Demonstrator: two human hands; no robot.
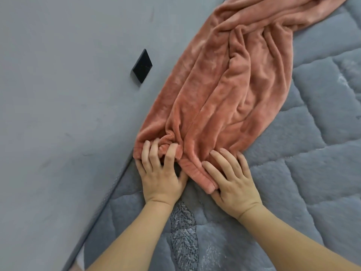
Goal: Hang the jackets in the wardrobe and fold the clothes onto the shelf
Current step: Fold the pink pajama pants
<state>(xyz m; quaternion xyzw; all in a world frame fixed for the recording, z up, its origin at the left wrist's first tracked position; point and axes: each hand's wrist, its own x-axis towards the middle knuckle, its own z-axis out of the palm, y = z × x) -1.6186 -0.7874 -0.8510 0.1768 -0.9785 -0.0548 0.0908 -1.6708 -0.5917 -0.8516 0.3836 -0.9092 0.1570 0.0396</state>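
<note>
Head view, looking down at my two bare hands on a bed. The bed cover (304, 145) is grey, plush, quilted in big squares, with a darker speckled leaf pattern (183, 235) stitched in near my forearms. A grey wall (64, 106) runs along the left side, meeting the edge of the bed on a diagonal. On the wall, a small black square plate (142, 65), seen at a slant, just left of the cloth.

The garment (230, 90): a salmon-pink fleece piece, soft and heavily creased, lying stretched out along the bed from my hands up to the top right corner, where it runs out of view. Its left edge lies against the base of the wall. I cannot tell what kind of garment it is from here. The near end shows ribbed hems, bunched together.

My left hand (162, 173): grip curled, fingers bent into the bunched hem at the near left end, pinching a wad of fleece between fingertips and palm side. Thumb partly hidden under the cloth.

My right hand (232, 180): grip spread, fingers straight and fanned, lying flat on the near right part of the garment and pressing it down onto the cover. The thumb lies along the ribbed hem edge; the outer fingers reach just past the fleece onto the grey cover.

The two hands are close beside each other, a fold of fleece between them
</note>
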